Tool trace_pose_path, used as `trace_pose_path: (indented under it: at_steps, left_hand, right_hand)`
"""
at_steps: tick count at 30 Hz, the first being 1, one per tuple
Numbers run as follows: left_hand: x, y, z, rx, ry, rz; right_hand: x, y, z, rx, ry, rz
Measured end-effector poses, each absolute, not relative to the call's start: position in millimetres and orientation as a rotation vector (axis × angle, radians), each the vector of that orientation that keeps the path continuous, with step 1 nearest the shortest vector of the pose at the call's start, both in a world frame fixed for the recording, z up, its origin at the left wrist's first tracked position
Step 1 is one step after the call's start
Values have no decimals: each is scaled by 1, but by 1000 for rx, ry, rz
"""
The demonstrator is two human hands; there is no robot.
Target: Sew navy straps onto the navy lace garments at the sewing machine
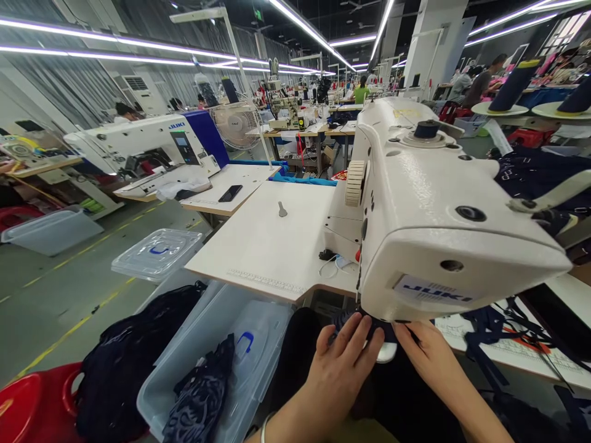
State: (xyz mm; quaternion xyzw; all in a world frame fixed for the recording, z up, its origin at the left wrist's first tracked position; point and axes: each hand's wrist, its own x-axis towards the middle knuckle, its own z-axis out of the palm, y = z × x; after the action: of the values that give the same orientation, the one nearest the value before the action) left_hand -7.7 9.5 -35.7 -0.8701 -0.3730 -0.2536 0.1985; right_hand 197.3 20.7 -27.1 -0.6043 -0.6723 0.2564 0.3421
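Observation:
Close in front of me stands a white sewing machine [462,184]. Below its head, a dark navy fabric piece [386,330] lies over the narrow white machine bed [386,352]. My left hand [344,360] holds the fabric on its left side, fingers bent over it and thumb at the edge. On the other side, my right hand [425,347] grips the fabric's right edge, with its fingertips partly hidden beneath the machine head. The needle area is mostly covered by the machine head and my fingers.
A clear plastic bin [268,369] with patterned navy fabric [203,387] stands low at left, beside a dark cloth heap [133,351] and red stool [37,400]. Navy straps [489,344] lie at right. A phone [230,193] rests on the neighbouring table.

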Motion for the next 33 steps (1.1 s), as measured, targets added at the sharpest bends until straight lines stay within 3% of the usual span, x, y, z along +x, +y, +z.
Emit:
trace_pose_path:
  at_steps: [19, 22, 28, 33]
  left_hand:
    - [-11, 9, -38, -2605, -1094, -827]
    - [-13, 12, -33, -2733, -1138, -986]
    - [-19, 32, -48, -3063, -1488, -1631]
    - [-22, 52, -74, -3378, -1493, -1328]
  right_hand:
    - [196, 24, -34, -1522, -1700, 662]
    - [194, 24, -29, -1526, -1685, 689]
    - [189, 24, -22, -1445, -1648, 696]
    - [192, 21, -26, -1488, -1622, 747]
